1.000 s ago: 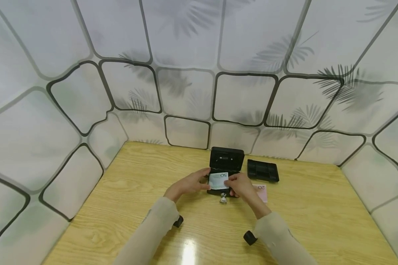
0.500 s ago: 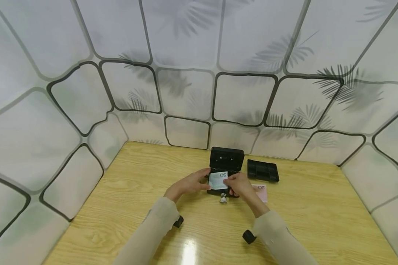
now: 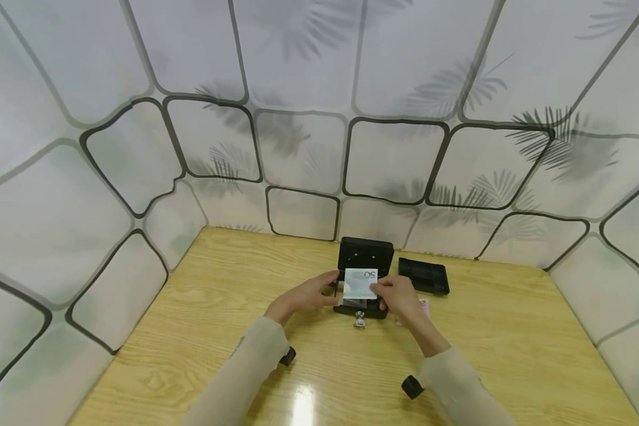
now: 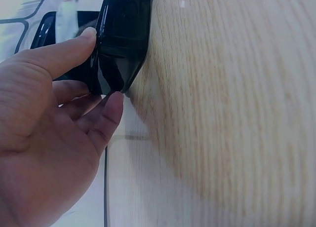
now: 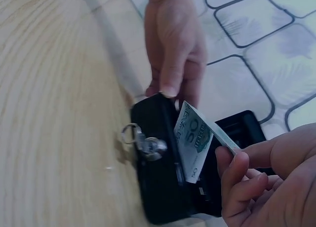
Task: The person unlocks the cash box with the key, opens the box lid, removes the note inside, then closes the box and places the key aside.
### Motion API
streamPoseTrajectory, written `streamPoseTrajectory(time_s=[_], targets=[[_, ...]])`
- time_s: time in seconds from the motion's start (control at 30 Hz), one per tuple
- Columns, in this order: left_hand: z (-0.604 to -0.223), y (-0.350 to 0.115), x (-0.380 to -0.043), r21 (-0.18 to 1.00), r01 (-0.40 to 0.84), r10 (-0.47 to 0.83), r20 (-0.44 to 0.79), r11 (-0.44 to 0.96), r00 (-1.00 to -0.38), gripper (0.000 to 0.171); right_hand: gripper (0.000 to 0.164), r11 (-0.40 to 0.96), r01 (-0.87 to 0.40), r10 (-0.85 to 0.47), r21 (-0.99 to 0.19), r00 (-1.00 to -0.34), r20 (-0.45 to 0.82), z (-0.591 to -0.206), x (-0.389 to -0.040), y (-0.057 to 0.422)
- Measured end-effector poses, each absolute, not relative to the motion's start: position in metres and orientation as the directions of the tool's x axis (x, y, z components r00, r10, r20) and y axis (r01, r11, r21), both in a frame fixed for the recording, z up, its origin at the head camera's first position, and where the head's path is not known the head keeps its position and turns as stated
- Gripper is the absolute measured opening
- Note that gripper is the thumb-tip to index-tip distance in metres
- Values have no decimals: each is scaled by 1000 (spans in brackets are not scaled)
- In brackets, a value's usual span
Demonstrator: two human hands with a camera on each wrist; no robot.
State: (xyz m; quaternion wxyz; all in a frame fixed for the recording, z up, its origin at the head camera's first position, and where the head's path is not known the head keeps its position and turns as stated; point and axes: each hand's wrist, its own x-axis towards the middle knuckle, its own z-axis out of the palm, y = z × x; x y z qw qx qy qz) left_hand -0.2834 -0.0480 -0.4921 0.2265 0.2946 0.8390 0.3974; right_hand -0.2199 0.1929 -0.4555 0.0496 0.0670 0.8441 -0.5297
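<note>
A small black cash box (image 3: 365, 254) stands on the table with its lid raised. My left hand (image 3: 305, 296) holds its left end, thumb on the rim and fingers against the wall, as the left wrist view shows. Between thumb and fingers, my right hand (image 3: 402, 299) pinches the right edge of a green 50 banknote (image 3: 358, 283) over the box. The note looks folded in the right wrist view (image 5: 195, 138). A greyish patch shows inside the box below it; what it is I cannot tell. Keys on a ring (image 5: 129, 133) hang from the front lock (image 5: 154, 149).
A black compartment tray (image 3: 423, 277) lies right of the box. Beside my right wrist a pink 20 banknote (image 3: 425, 306) lies on the wooden table (image 3: 245, 260), partly hidden by the hand. Patterned walls (image 3: 298, 213) rise behind the table.
My right hand has lifted the 50 banknote up and slightly right, uncovering part of the box's inside. The left hand has stayed on the box.
</note>
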Motion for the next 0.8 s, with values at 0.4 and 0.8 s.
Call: streamPoseTrajectory(time_s=[0.4, 0.8], targets=[[-491, -49, -284, 789, 346, 680, -122, 508, -723, 75, 27, 352, 164, 71, -921, -986, -149, -425, -211, 218], [-493, -49, -284, 803, 339, 691, -122, 491, -712, 75, 31, 443, 151, 57, -884, -988, -141, -411, -192, 270]])
